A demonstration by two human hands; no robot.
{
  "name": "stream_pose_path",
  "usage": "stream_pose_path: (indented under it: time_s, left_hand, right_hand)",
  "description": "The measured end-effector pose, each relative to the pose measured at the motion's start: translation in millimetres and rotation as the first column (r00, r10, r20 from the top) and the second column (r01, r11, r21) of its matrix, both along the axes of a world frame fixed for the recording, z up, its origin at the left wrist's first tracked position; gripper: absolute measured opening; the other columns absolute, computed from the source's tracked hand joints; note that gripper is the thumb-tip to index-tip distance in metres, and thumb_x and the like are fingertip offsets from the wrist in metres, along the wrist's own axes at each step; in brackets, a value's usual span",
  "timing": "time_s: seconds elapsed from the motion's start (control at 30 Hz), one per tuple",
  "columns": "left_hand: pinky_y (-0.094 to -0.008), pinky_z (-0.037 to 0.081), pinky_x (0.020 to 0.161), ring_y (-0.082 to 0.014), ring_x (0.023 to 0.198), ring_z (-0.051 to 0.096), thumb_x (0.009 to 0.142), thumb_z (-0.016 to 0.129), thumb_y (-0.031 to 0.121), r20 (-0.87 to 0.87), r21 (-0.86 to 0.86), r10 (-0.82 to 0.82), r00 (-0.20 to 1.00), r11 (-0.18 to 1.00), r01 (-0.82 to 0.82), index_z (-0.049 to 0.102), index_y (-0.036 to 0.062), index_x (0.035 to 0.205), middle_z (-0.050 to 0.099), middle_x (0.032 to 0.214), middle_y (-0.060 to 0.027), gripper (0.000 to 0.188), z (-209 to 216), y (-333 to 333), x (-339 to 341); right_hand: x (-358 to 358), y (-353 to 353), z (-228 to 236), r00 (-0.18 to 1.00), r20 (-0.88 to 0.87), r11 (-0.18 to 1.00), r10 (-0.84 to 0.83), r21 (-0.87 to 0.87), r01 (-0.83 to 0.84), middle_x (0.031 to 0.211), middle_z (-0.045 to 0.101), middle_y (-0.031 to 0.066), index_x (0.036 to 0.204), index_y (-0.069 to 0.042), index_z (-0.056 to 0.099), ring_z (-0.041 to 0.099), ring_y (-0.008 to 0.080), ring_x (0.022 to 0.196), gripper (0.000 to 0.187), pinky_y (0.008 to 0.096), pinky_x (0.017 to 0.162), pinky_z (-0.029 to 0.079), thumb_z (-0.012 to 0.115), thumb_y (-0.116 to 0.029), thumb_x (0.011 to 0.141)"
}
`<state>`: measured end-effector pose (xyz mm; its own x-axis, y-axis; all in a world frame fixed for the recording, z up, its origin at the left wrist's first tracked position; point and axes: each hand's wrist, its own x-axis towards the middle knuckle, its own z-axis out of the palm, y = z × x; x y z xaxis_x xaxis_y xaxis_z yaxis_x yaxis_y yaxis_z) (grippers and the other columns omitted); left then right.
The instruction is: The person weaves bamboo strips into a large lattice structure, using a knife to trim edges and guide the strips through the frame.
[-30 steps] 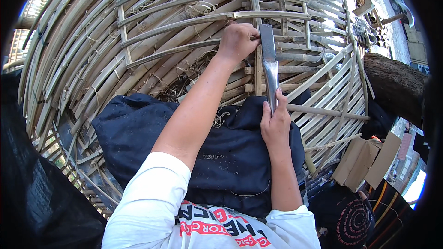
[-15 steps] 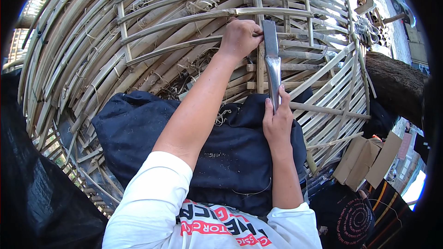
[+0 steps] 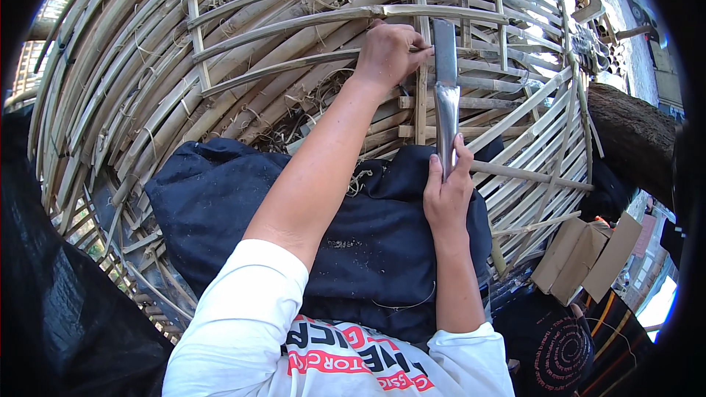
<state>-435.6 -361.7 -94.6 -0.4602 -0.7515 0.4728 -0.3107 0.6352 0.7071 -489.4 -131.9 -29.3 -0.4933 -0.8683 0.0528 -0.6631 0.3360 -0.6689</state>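
Note:
My left hand (image 3: 390, 53) is closed round a thin bamboo strip (image 3: 294, 65) that forms one rung of a lattice of split bamboo. The strip runs out leftward from the hand, and a short bit shows at the fingertips. My right hand (image 3: 449, 190) grips a broad knife (image 3: 446, 106) by its shiny tubular metal handle. The flat, square-ended blade points away from me, just right of my left fingers and beside an upright bamboo slat (image 3: 421, 114). Whether the blade touches the strip I cannot tell. Dark cloth (image 3: 346, 228) covers my lap beneath both arms.
Long curved bamboo strips (image 3: 125, 88) fill the left and far side, with curly shavings among them. More slats (image 3: 540, 129) fan out at the right. A thick log (image 3: 632, 125), an opened cardboard box (image 3: 585, 254) and a black cloth with a spiral print (image 3: 551, 349) lie further right.
The knife and my right hand have shifted slightly right and away from me. My left hand sits a little further right, still on the strip. The lattice appears slightly shifted too.

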Motion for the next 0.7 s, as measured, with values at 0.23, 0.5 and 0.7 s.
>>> stream_pose_path:
  time_s: [0.23,0.5,0.7]
  left_hand:
    - [-0.0314,0.052,0.06,-0.0228,0.063,0.067,0.074,0.08,0.029,0.012,-0.03,-0.014,1.0,0.999,0.015,0.074,0.0068,0.076,0.068,0.07,-0.0077,0.023,-4.3,-2.5,-3.9]
    - [-0.0324,0.051,0.057,-0.0229,0.06,0.066,0.074,0.081,0.035,0.022,-0.064,-0.025,0.999,0.998,0.026,0.074,0.0076,0.078,0.067,0.069,-0.0081,0.029,0.9,-2.6,-3.6]
    - [-0.0404,0.049,0.079,-0.0343,0.096,0.06,0.076,0.078,0.014,0.176,0.199,-0.233,0.957,0.96,0.197,0.059,-0.0019,0.095,0.059,0.093,-0.0189,0.031,39.6,5.4,7.8]
  right_hand:
    - [-4.2,1.3,-5.9,0.999,0.022,0.995,-0.036,-0.096,0.038,0.115,0.06,0.0321,0.134,-0.003,0.037,0.063,0.0461,0.101,0.044,0.0458,0.085,0.05,0.054,-0.007,0.094]
    - [-9.6,-3.8,-5.9,0.985,0.094,0.985,-0.146,-0.081,0.154,0.094,0.066,0.0276,0.131,0.0,0.045,0.067,0.043,0.089,0.043,0.0453,0.077,0.051,0.058,-0.019,0.094]
    - [-9.3,-1.4,-10.7,0.988,0.081,0.988,-0.13,-0.078,0.136,0.096,0.065,0.029,0.13,-0.001,0.045,0.065,0.0455,0.088,0.043,0.0471,0.074,0.052,0.059,-0.019,0.094]
